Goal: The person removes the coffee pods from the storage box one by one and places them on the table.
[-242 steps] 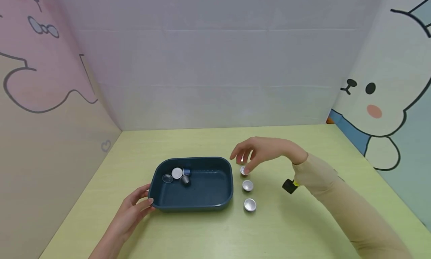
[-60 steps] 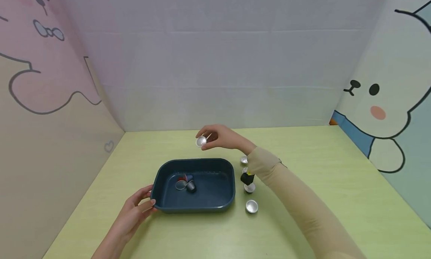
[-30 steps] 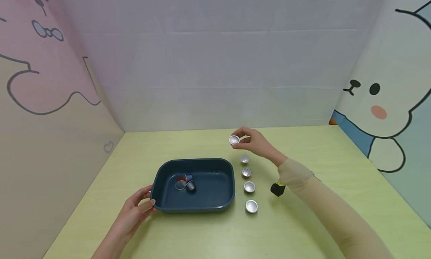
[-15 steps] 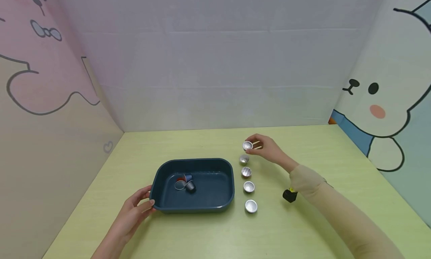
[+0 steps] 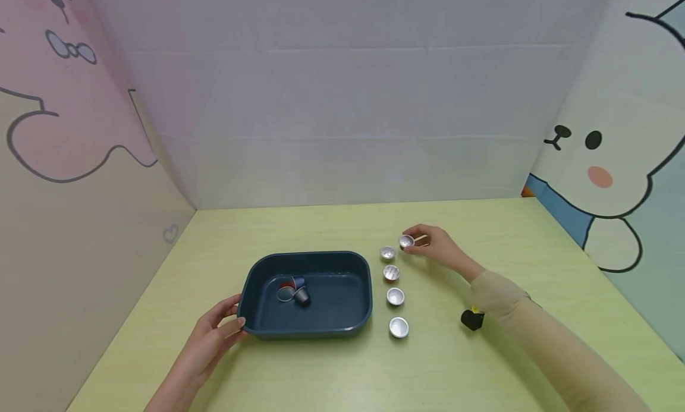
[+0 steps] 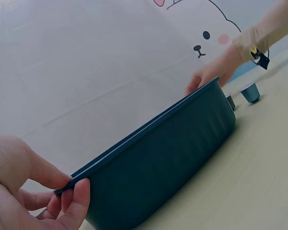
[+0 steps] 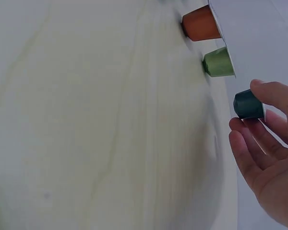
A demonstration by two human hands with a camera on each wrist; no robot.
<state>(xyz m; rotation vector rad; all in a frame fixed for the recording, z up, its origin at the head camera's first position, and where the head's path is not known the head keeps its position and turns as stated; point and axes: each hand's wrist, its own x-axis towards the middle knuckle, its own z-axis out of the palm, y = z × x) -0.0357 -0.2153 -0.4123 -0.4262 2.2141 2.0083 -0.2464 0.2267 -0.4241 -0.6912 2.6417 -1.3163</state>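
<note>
Right wrist view: our right hand [image 7: 273,177] pinches the dark green capsule [image 7: 248,104]; likely light, dentable, best held gently round its sides; left hand [image 5: 212,337] grips tray [image 5: 337,299].

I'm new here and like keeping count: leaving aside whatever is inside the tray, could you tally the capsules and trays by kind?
Capsules: 5 (4 standing on the table, 1 held in the right fingers)
Tray: 1
Total: 6

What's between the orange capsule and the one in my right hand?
The right wrist view shows a light green capsule between the orange capsule and the dark green capsule.
</note>
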